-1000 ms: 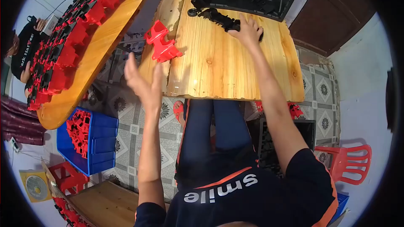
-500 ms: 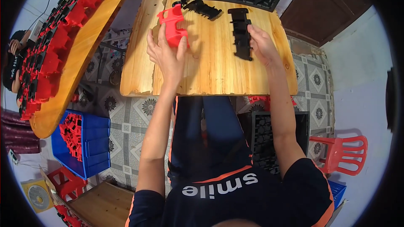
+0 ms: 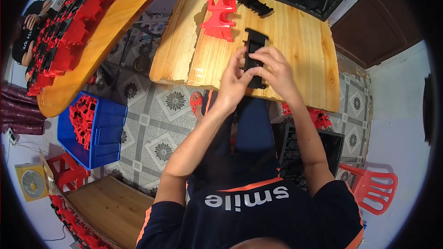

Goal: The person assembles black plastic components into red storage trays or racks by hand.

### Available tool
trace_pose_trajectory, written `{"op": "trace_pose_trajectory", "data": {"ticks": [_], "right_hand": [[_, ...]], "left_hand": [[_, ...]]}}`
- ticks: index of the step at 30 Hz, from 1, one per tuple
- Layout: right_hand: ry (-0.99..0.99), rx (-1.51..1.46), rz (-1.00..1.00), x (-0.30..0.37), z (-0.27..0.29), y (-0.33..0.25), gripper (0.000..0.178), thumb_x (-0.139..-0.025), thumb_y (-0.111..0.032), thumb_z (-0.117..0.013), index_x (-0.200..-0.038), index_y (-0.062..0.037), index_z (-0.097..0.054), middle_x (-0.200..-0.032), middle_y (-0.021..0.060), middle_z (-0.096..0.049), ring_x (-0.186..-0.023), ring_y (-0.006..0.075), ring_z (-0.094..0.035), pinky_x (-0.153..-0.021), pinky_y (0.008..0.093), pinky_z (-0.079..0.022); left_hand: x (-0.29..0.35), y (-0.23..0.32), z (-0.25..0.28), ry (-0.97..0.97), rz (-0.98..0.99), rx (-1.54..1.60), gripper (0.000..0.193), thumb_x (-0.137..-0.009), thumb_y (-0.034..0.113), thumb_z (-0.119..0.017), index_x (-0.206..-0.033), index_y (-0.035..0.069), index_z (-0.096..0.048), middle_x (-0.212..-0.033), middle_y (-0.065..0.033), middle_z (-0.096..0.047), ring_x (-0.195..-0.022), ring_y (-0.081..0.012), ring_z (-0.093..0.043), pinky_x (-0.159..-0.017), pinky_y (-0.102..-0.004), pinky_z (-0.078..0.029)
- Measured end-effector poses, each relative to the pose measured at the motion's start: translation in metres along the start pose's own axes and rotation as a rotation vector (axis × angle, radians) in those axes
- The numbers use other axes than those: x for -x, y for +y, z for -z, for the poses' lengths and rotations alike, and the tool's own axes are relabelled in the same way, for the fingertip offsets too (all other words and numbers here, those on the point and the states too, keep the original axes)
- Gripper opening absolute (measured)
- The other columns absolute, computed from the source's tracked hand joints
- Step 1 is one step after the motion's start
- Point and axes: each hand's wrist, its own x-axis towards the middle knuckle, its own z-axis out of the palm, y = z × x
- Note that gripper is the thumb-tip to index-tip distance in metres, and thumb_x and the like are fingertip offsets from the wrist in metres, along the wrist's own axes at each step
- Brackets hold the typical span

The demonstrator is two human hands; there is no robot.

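Note:
A long black plastic part (image 3: 256, 40) with small tabs along its sides is held near the front edge of the wooden table. My left hand (image 3: 235, 80) grips its left side, fingers and thumb closed on it. From the right, my right hand (image 3: 275, 71) pinches the same part, its fingers bent over the middle. Both hands hide the lower half in places. Beyond them, to the left, a red plastic part (image 3: 220, 20) with cut-outs lies on the tabletop, touched by neither hand. Behind it lies another black plastic part (image 3: 255, 5).
A black crate (image 3: 323, 11) with black parts stands at the table's far edge. Leftward, a second table (image 3: 115, 16) carries rows of red and black parts. A blue bin (image 3: 108, 133) of red pieces, a dark crate (image 3: 339, 147) and a red chair (image 3: 376, 193) stand around me. Another person (image 3: 27, 39) sits far left.
My left hand has let go of the red part and moved onto the black one. My right hand has brought the black part nearer and leftward. The whole view has shifted.

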Motion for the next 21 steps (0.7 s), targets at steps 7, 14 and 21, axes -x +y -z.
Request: {"op": "trace_pose_trajectory", "data": {"ticks": [7, 14, 21], "right_hand": [[0.086, 0.118, -0.074, 0.037, -0.015, 0.008, 0.029, -0.071, -0.004, -0.077, -0.099, -0.0015, -0.070, -0.097, 0.0093, -0.061, -0.094, 0.0250, -0.060, -0.076, 0.0328, -0.051], [0.117, 0.110, -0.057, 0.035, -0.019, 0.007, 0.034, -0.070, 0.002, -0.076, -0.104, -0.0019, -0.069, -0.098, 0.0103, -0.062, -0.091, 0.0270, -0.060, -0.076, 0.0344, -0.050], [0.258, 0.006, -0.096, 0.005, 0.029, -0.059, 0.035, -0.071, 0.003, -0.074, -0.105, -0.0019, -0.067, -0.096, 0.0104, -0.060, -0.087, 0.0258, -0.059, -0.071, 0.0340, -0.050]], "left_hand": [[-0.078, 0.078, 0.034, 0.249, -0.098, -0.982, 0.069, -0.082, 0.046, -0.073, -0.130, 0.002, -0.053, -0.102, -0.0133, -0.069, -0.098, -0.0199, -0.065, -0.087, -0.0346, -0.051], [-0.180, 0.041, 0.074, 0.070, 0.184, -0.454, 0.091, -0.082, 0.047, -0.073, -0.147, 0.005, -0.025, -0.130, -0.0203, -0.054, -0.118, -0.0292, -0.058, -0.096, -0.0464, -0.049], [-0.059, 0.039, 0.070, -0.006, 0.062, 0.283, 0.079, -0.090, 0.038, -0.063, -0.151, 0.013, -0.021, -0.139, -0.0172, -0.049, -0.125, -0.0293, -0.052, -0.099, -0.0463, -0.048]]}}
